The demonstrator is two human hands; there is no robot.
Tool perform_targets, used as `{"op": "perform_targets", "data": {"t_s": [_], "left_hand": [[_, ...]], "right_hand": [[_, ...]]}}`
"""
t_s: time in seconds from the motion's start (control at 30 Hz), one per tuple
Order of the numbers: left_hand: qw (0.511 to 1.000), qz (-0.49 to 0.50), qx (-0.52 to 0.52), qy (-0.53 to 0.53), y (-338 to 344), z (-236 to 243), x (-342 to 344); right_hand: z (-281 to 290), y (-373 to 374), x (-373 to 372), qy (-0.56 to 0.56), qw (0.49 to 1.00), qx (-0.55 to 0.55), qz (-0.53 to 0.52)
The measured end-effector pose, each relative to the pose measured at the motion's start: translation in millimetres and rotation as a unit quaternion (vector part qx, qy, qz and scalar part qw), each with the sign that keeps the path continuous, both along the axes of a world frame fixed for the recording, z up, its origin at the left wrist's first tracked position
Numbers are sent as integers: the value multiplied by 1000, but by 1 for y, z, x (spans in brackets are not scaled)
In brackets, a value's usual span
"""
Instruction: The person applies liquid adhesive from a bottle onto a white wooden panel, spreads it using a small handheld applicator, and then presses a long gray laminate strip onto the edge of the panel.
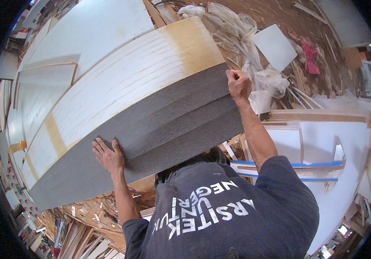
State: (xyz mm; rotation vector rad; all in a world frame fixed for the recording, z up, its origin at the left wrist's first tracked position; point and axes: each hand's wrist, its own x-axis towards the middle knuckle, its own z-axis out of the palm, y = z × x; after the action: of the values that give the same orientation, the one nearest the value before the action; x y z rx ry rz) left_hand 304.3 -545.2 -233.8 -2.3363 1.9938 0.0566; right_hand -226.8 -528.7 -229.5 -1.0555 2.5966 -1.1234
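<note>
A dark grey textured sheet (172, 118) with lengthwise creases or folds stretches across the middle, its near edge close to my body. Beyond it shows a long, curved white panel (120, 64) with yellowish-brown bands at its right end and toward its left end. My left hand (109, 156) lies flat on the left half of the grey sheet, fingers spread. At the sheet's far right corner, my right hand (239, 86) is closed, with the fingertips pinching the edge. What lies beneath the grey sheet is hidden.
Crumpled clear plastic (233, 26), a white square board (275, 47) and a pink scrap (310, 57) litter the floor at the far right. To my right lies a white panel (354, 149) with blue-taped strips (297, 165). Wood offcuts (79, 239) fill the lower left.
</note>
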Motion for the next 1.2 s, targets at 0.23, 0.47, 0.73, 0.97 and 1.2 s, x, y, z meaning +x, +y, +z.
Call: {"op": "perform_targets", "data": {"t_s": [0.23, 0.47, 0.73, 0.97, 1.2], "left_hand": [[1000, 7, -9, 1, -3, -2, -4], [998, 38, -37, 27, 12, -1, 4], [991, 2, -75, 113, 7, 3, 4], [996, -23, -85, 27, -48, 26, 159], [998, -59, 3, 17, -40, 15, 286]], "right_hand": [[-21, -4, -21, -56, 996, -60, 19], [-43, -18, -18, 80, 993, -38, 81], [23, -33, 132, 134, 968, -13, 211], [42, -71, 385, 161, 781, 61, 600], [65, -63, 438, 220, 749, 183, 598]]}}
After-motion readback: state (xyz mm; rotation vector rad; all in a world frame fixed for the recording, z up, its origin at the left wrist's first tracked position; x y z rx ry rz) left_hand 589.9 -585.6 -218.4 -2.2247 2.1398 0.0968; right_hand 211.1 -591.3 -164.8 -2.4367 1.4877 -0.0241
